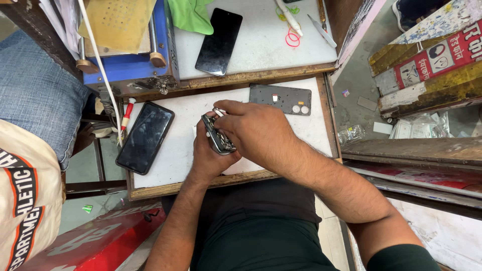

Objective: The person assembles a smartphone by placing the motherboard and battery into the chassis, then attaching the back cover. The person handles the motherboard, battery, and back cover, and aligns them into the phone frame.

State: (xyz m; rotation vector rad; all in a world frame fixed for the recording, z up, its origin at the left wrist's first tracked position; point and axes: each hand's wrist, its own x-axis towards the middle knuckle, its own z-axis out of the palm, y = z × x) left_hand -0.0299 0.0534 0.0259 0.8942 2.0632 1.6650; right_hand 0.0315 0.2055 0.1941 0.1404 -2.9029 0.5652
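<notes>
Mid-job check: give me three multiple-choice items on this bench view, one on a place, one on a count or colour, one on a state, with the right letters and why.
1. Where does the grey back cover lie?
A. on the white board beyond the hands
B. on the blue machine
C. on the floor

2. How many dark phones lie flat on the white surfaces?
A. none
B. two
C. four

3. How is the opened phone body held?
A. lying untouched
B. by the left hand alone
C. between both hands

Answers: 1 A, it rests on the board past the right hand. 2 B, one phone left of the hands, another on the upper surface. 3 C, the left hand grips it from below, the right from above.
</notes>
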